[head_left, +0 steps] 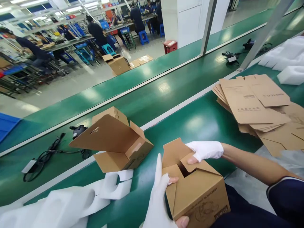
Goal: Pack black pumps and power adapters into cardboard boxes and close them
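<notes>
I have the carton [198, 193] at the green bench's [140, 202] near edge: my left hand [160, 196] grips its left side, right hand [205, 151] pinches a flap [190, 166], opening [186, 171] between them.

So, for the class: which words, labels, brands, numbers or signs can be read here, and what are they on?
None reads clearly enough to quote.
Held brown cardboard box: a printed line and a dark block, too small and blurred.
Flat brown cardboard blanks, stacked: printed lines, blurred.
Open brown cardboard box with raised lid: dark print on its side, too small.
</notes>
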The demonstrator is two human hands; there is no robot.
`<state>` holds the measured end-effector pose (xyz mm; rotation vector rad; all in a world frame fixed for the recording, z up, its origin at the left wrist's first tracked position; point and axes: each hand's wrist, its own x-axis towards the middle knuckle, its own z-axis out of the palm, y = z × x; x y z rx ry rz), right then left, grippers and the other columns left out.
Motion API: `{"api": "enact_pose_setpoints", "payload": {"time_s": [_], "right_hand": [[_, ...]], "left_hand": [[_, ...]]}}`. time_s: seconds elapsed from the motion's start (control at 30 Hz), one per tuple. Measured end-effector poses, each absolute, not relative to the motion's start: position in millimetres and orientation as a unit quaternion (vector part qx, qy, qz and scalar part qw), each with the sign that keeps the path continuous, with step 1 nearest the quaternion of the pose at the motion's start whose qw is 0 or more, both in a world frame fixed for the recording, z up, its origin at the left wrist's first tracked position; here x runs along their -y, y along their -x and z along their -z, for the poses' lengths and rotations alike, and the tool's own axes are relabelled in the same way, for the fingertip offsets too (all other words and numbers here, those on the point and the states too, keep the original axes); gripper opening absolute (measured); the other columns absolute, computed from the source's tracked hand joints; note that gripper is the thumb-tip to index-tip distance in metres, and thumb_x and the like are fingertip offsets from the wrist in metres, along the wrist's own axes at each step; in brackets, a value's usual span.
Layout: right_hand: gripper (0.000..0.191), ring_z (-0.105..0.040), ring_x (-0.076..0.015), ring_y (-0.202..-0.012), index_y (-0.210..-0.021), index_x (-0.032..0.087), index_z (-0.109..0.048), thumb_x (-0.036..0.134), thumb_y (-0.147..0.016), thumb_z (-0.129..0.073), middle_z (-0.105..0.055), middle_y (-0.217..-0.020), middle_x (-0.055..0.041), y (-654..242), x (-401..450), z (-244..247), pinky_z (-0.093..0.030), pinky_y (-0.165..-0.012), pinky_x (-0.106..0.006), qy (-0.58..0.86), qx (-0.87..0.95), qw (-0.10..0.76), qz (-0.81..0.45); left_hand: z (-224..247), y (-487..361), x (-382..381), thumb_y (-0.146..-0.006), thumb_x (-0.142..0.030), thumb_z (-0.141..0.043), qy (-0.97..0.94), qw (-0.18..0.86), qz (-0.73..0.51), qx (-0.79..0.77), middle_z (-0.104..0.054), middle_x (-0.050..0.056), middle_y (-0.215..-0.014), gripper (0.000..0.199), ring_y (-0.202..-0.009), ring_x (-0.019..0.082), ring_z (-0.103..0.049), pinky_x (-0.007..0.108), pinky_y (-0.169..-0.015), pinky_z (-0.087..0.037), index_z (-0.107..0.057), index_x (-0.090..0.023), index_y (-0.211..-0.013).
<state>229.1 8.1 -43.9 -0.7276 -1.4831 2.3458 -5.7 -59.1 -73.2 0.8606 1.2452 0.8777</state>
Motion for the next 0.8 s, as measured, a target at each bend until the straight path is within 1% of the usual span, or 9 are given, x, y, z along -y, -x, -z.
{"api": "enact_pose_setpoints", "payload": {"time_s": [0.07,0.13,0.23,0.33,0.43,0.53,0.63,0.7,0.8], "right_hand": [[0.068,-0.062,-0.0195,-0.096,-0.127,0.011,-0.054,0.05,-0.075,-0.074,-0.061,-0.117,-0.012,-224.8,-14.3,41.6,-0.051,-0.087,-0.034,0.265,0.521,0.11,-0.803],[0.064,-0.06,-0.0164,-0.096,-0.126,0.01,-0.055,0.047,-0.077,-0.073,-0.061,-0.117,-0.0104,-228.0,-25.0,35.8,-0.05,-0.081,-0.025,0.242,0.566,0.073,-0.784],[0.083,-0.055,-0.0185,-0.111,-0.139,0.01,-0.043,0.049,-0.073,-0.075,-0.053,-0.132,-0.0117,-235.6,-45.2,20.7,-0.048,-0.084,-0.022,0.156,0.604,-0.014,-0.782],[0.096,-0.053,-0.0237,-0.116,-0.145,0.015,-0.034,0.057,-0.069,-0.075,-0.05,-0.135,-0.0123,-226.6,-56.9,0.5,-0.047,-0.086,-0.026,0.182,0.686,-0.095,-0.698],[0.082,-0.061,-0.0233,-0.093,-0.136,0.025,-0.046,0.06,-0.067,-0.073,-0.064,-0.11,-0.005,-200.9,-51.2,-15.6,-0.047,-0.075,-0.029,0.209,0.806,-0.176,-0.525],[0.074,-0.061,-0.023,-0.071,-0.128,0.025,-0.05,0.061,-0.067,-0.07,-0.066,-0.087,-0.003,-178.7,-33.8,-20.7,-0.044,-0.059,-0.029,0.225,0.855,-0.227,-0.407],[0.074,-0.058,-0.0243,-0.06,-0.129,0.022,-0.049,0.057,-0.067,-0.07,-0.064,-0.077,-0.0045,-176.3,-19.2,-20.4,-0.038,-0.048,-0.029,0.29,0.876,-0.237,-0.305],[0.068,-0.058,-0.0247,-0.058,-0.129,0.022,-0.049,0.053,-0.072,-0.068,-0.064,-0.075,-0.0043,-187.6,-15.2,-24.6,-0.038,-0.047,-0.03,0.315,0.882,-0.211,-0.28],[0.06,-0.063,-0.0268,-0.081,-0.138,0.018,-0.041,0.044,-0.086,-0.059,-0.066,-0.097,-0.0096,-215.6,-11.1,-42.8,-0.048,-0.065,-0.036,0.339,0.918,-0.051,-0.198]], "left_hand": [[77.1,12.6,62.5,-0.058,-0.05,-0.081,-0.394,0.636,-0.379,-0.545,-0.066,0.014,-0.103,0.061,-0.1,0.043,-0.061,0.062,-0.089,-0.048,-0.063,-0.023,-0.111],[80.4,21.3,64.3,-0.059,-0.054,-0.078,-0.432,0.608,-0.385,-0.544,-0.066,0.013,-0.102,0.052,-0.098,0.04,-0.062,0.059,-0.088,-0.049,-0.067,-0.023,-0.1],[88.6,27.6,59.3,-0.056,-0.059,-0.076,-0.499,0.565,-0.394,-0.526,-0.066,0.011,-0.093,0.045,-0.094,0.037,-0.061,0.053,-0.084,-0.052,-0.067,-0.022,-0.079],[97.3,22.8,52.2,-0.056,-0.059,-0.075,-0.539,0.555,-0.373,-0.512,-0.064,0.009,-0.08,0.041,-0.09,0.037,-0.061,0.049,-0.073,-0.053,-0.063,-0.022,-0.067],[92.7,17.5,57.5,-0.06,-0.059,-0.073,-0.57,0.538,-0.368,-0.501,-0.063,0.008,-0.083,0.039,-0.092,0.036,-0.06,0.046,-0.07,-0.052,-0.064,-0.022,-0.073],[70.5,15.7,74.5,-0.06,-0.066,-0.07,-0.614,0.513,-0.399,-0.447,-0.061,0.011,-0.104,0.055,-0.104,0.038,-0.056,0.048,-0.081,-0.05,-0.065,-0.023,-0.094],[45.9,13.1,86.5,-0.061,-0.071,-0.068,-0.649,0.521,-0.406,-0.377,-0.052,0.013,-0.122,0.075,-0.117,0.038,-0.047,0.052,-0.099,-0.04,-0.056,-0.024,-0.118],[38.0,11.9,86.2,-0.065,-0.069,-0.066,-0.648,0.53,-0.41,-0.363,-0.048,0.013,-0.127,0.075,-0.121,0.037,-0.044,0.051,-0.104,-0.035,-0.052,-0.024,-0.124],[41.7,13.6,75.3,-0.068,-0.064,-0.067,-0.538,0.557,-0.474,-0.42,-0.049,0.013,-0.128,0.069,-0.121,0.037,-0.046,0.048,-0.102,-0.039,-0.055,-0.022,-0.121]]}}
